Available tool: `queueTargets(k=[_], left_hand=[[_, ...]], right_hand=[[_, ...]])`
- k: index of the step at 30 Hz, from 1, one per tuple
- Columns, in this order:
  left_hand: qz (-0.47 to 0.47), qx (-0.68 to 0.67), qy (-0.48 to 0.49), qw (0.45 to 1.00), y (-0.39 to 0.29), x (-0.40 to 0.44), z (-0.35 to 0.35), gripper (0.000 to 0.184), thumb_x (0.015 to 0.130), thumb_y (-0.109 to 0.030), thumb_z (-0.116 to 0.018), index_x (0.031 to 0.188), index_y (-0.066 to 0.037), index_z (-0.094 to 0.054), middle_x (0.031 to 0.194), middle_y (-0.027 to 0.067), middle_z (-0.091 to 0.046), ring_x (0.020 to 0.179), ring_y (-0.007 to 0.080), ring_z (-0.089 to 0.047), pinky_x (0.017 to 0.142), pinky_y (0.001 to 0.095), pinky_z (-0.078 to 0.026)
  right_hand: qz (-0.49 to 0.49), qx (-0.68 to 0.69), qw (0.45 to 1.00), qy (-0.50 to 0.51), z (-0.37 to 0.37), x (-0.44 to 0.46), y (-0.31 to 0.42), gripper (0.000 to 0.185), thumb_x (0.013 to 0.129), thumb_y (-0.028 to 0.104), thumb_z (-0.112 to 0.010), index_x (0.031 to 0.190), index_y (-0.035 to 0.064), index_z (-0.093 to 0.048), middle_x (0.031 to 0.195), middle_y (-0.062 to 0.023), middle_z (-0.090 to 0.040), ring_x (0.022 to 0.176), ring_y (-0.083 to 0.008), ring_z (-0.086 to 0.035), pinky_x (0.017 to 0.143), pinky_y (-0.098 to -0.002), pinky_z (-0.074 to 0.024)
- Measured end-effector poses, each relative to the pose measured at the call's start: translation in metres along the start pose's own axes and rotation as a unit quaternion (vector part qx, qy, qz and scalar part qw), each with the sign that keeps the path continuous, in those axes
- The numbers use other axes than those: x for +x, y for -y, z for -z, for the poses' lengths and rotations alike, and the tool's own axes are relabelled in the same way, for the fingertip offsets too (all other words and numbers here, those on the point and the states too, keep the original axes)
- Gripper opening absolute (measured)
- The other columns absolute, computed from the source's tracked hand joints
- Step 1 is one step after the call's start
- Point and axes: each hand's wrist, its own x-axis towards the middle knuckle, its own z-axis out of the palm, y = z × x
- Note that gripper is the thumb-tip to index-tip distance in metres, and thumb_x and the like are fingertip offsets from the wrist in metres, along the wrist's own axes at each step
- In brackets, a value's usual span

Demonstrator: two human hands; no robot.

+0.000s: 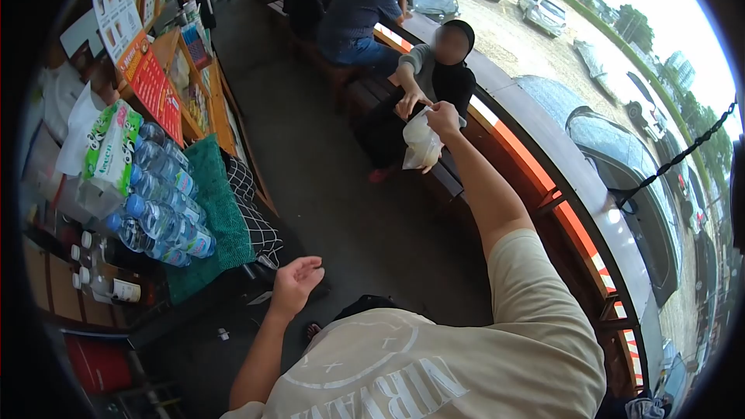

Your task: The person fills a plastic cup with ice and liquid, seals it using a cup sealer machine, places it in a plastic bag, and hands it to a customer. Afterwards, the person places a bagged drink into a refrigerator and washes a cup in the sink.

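Several parked cars (pixel 543 13) fill the upper right of the frame, the outermost cut off by the dark round rim of the view, the nearest partly hidden behind a long ledge (pixel 574 174) that curves down the right side. A beige T-shirt (pixel 466 341) spreads across the bottom centre, its pale lettering running off the lower edge. Near the centre top, a seated person (pixel 458 85) faces the camera; the dark clothes merge with the shadowed bench, so the legs are hard to make out.

At the left, clear water bottles (pixel 159 217) with blue caps crowd together on a green cloth (pixel 226 209), several half hidden by their neighbours. A green-and-white pack (pixel 112 151) lies close beside them.

Right of the upper centre hangs a whitish see-through bag (pixel 420 142), its contents too blurred to tell. The right hand (pixel 445 119), at the end of an outstretched arm, pinches the bag's gathered top, fingers closed. The seated person's hand (pixel 414 102) is by the top left of the bag; whether it touches cannot be told. The left hand (pixel 298 285), lower left of centre, is released, fingers together and loosely bent, near the green cloth but apart from it.
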Motion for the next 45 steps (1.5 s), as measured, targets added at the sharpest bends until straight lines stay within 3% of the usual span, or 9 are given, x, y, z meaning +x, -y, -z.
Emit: queueTargets(k=[9,11,16,25,29,32,34,44,45], left_hand=[[0.023,-0.028,-0.174,0.984,0.054,-0.078,0.028,0.026,0.093,-0.009,-0.074,0.115,0.003,-0.070,0.106,0.0079,-0.074,0.094,0.0127,-0.070,0.087,0.0274,-0.055],[-0.003,-0.009,-0.204,0.979,0.052,-0.079,0.031,0.024,0.092,-0.009,-0.074,0.113,0.003,-0.070,0.104,0.0079,-0.075,0.091,0.0128,-0.070,0.083,0.0279,-0.055],[-0.317,0.372,-0.254,0.834,-0.015,-0.068,0.042,0.016,0.086,0.000,-0.070,0.102,0.001,-0.072,0.090,0.0142,-0.075,0.077,0.0254,-0.073,0.071,0.0345,-0.057],[-0.432,0.459,-0.240,0.738,-0.041,-0.020,0.065,0.012,0.081,0.003,-0.071,0.093,0.000,-0.069,0.081,0.0109,-0.072,0.067,0.0274,-0.070,0.059,0.0359,-0.055],[-0.445,0.454,-0.232,0.736,-0.054,0.000,0.072,0.012,0.080,0.003,-0.071,0.092,-0.001,-0.068,0.079,0.0100,-0.072,0.064,0.0269,-0.069,0.059,0.0358,-0.055],[-0.458,0.444,-0.218,0.739,-0.061,0.008,0.079,0.012,0.079,0.002,-0.071,0.091,-0.001,-0.068,0.079,0.0101,-0.072,0.065,0.0272,-0.070,0.059,0.0359,-0.055],[-0.449,0.405,-0.209,0.769,-0.057,0.011,0.083,0.011,0.079,-0.002,-0.072,0.089,-0.002,-0.068,0.079,0.0105,-0.072,0.066,0.0278,-0.070,0.059,0.0364,-0.055],[-0.438,0.378,-0.057,0.814,-0.059,0.014,0.089,0.019,0.075,-0.019,-0.079,0.084,-0.004,-0.071,0.081,0.0115,-0.074,0.070,0.0287,-0.073,0.064,0.0368,-0.058],[-0.445,0.375,-0.040,0.812,-0.060,0.014,0.091,0.019,0.075,-0.019,-0.079,0.084,-0.004,-0.071,0.081,0.0115,-0.074,0.070,0.0287,-0.073,0.064,0.0368,-0.058]], right_hand=[[0.032,-0.015,0.999,-0.020,-0.017,0.008,0.024,0.024,0.078,0.025,-0.071,0.085,0.0020,-0.071,0.090,-0.0222,-0.073,0.092,-0.0385,-0.072,0.082,-0.0452,-0.0568],[0.020,-0.051,0.998,0.025,-0.020,0.008,0.029,0.036,0.083,0.026,-0.069,0.111,0.0033,-0.068,0.104,-0.0247,-0.073,0.103,-0.0406,-0.070,0.092,-0.0488,-0.0541],[0.062,-0.049,0.996,0.029,-0.040,0.026,0.030,0.050,0.082,0.020,-0.070,0.126,0.0013,-0.058,0.110,-0.0270,-0.071,0.106,-0.0447,-0.068,0.096,-0.0492,-0.0528],[0.078,0.128,0.982,-0.113,-0.097,-0.053,0.039,0.038,0.081,0.018,-0.073,0.111,-0.0033,-0.064,0.109,-0.0229,-0.070,0.104,-0.0371,-0.068,0.093,-0.0412,-0.0522],[0.108,0.014,0.949,0.296,-0.154,-0.188,0.014,0.039,0.080,0.033,-0.072,0.103,0.0004,-0.070,0.105,-0.0226,-0.073,0.104,-0.0388,-0.070,0.089,-0.0463,-0.0554],[0.316,-0.108,0.679,0.654,-0.232,-0.298,-0.077,0.057,0.091,0.054,-0.065,0.106,0.0011,-0.077,0.106,-0.0218,-0.075,0.098,-0.0383,-0.071,0.088,-0.0484,-0.0555],[0.156,-0.202,0.630,0.734,-0.128,-0.346,-0.014,0.062,0.091,0.062,-0.061,0.102,0.0037,-0.078,0.103,-0.0204,-0.076,0.096,-0.0381,-0.071,0.086,-0.0506,-0.0546],[0.046,-0.137,0.803,0.578,0.007,-0.478,-0.045,0.083,0.103,0.068,-0.026,0.110,-0.0002,-0.073,0.115,-0.0303,-0.069,0.106,-0.0481,-0.066,0.096,-0.0536,-0.0493],[-0.114,-0.105,0.820,0.551,0.004,-0.492,-0.050,0.083,0.103,0.067,-0.025,0.109,-0.0005,-0.074,0.113,-0.0317,-0.069,0.106,-0.0487,-0.066,0.096,-0.0534,-0.0487]])
